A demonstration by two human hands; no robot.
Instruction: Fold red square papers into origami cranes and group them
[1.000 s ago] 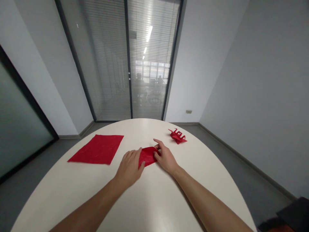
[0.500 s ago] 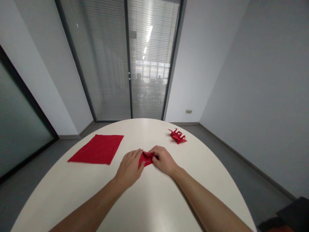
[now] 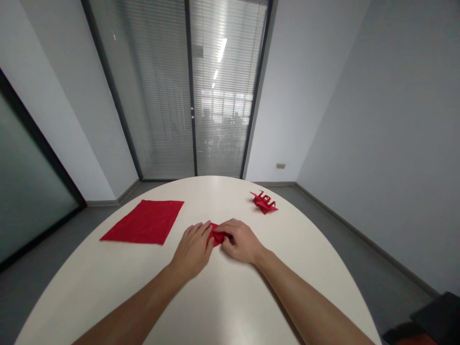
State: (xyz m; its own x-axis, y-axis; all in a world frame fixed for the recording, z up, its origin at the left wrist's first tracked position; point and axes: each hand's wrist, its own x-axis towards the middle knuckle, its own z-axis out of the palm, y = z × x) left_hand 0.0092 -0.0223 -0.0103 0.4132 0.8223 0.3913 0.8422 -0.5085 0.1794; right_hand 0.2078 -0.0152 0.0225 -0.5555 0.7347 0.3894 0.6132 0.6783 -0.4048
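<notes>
A small folded piece of red paper (image 3: 216, 235) lies on the table between my two hands, partly hidden by the fingers. My left hand (image 3: 192, 249) grips its left side, with the fingers on top and the thumb along the near edge. On the right side my right hand (image 3: 241, 240) is closed on the paper, its thumb and curled fingers pinching a fold. Farther off to the left lies a flat sheet of red paper (image 3: 143, 222) with faint creases. At the far right sit several red folded paper cranes (image 3: 265, 202), bunched together.
The round white table (image 3: 230, 297) fills the foreground. Past its far edge stands a glass partition with blinds (image 3: 161, 120). Grey-white walls (image 3: 388, 134) rise on both sides. A dark object (image 3: 436, 318), perhaps a chair, shows at the lower right.
My right hand has shifted slightly left, its fingers reaching farther over the small red paper. Less of the paper shows now. My left hand is nearly still.
</notes>
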